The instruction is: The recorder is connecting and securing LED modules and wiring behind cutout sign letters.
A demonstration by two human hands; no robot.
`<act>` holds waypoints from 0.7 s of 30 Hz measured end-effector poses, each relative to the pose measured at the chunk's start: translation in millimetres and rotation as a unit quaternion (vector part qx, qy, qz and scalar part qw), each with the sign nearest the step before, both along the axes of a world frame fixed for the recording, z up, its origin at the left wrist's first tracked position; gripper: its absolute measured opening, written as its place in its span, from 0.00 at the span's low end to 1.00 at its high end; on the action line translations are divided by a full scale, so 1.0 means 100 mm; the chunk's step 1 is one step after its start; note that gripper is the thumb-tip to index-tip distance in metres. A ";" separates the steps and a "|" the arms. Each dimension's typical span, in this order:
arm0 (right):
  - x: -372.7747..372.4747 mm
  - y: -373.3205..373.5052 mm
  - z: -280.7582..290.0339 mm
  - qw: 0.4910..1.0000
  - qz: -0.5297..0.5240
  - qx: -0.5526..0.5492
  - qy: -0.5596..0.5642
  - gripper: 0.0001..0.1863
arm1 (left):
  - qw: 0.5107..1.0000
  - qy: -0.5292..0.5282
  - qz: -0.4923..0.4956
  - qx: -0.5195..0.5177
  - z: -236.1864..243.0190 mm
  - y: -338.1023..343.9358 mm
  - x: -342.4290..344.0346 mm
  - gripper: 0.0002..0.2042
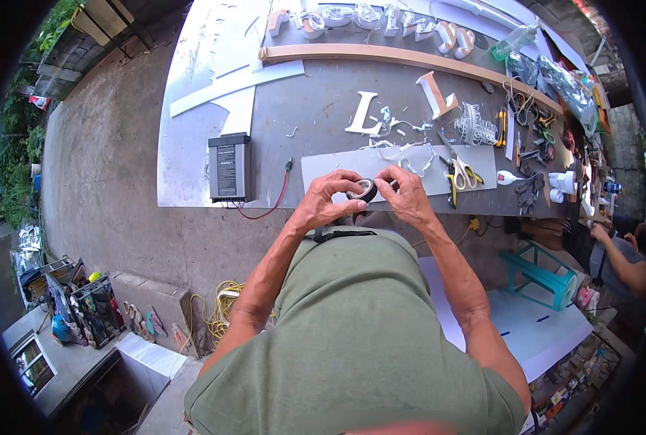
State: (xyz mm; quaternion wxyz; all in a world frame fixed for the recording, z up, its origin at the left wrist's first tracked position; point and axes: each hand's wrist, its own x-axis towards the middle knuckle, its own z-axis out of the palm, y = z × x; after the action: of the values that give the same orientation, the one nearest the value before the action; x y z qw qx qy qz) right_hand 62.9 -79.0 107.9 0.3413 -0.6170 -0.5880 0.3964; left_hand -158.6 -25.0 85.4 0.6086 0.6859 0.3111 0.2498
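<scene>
1. The roll of black tape [371, 191] is between your two hands, just off the near edge of the metal worktable [279, 98] or over it; I can't tell which.
2. Your left hand [330, 197] is closed on the roll from the left, fingers on the far side and thumb on the near side.
3. Your right hand [408, 196] has thumb and fingertips drawn together just at the roll's right; I can't tell whether they grip the tape's end.
4. The roll is tilted, its hole showing toward you and leftward; being round, it has no clear long axis.
5. Beyond your hands lies a flat grey panel [323, 168], running left to right.
6. On its right are scissors [464, 174], handles near and blades pointing far and left.
7. Farther off stand a white cut-out letter [364, 116] and loose white wiring [403, 145].
8. Left, a black power supply box [229, 170] trails a red wire [268, 216].
</scene>
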 end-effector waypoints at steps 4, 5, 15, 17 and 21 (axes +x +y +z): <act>-0.02 -0.04 0.09 1.000 -0.013 -0.015 -0.003 0.08 | 0.999 -0.024 -0.042 0.016 0.05 -0.02 -0.03 0.14; -0.03 -0.06 0.11 1.000 -0.018 -0.014 -0.008 0.08 | 0.998 -0.057 -0.032 0.001 0.09 -0.04 -0.04 0.13; -0.11 -0.22 0.42 0.990 -0.079 -0.078 0.088 0.10 | 0.995 -0.085 -0.015 -0.040 0.26 -0.12 -0.15 0.09; -0.15 -0.30 0.49 0.995 -0.085 -0.021 0.038 0.10 | 0.996 -0.036 0.017 -0.083 0.29 -0.19 -0.15 0.10; -0.28 -0.38 0.62 0.995 -0.087 0.034 -0.030 0.07 | 0.999 -0.013 0.039 -0.021 0.30 -0.26 -0.15 0.11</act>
State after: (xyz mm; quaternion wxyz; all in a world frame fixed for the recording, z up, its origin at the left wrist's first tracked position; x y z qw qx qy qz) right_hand 34.6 -117.1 169.4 0.3772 -0.6654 -0.5553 0.3266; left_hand -173.2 -51.1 115.0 0.6164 0.6574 0.3348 0.2752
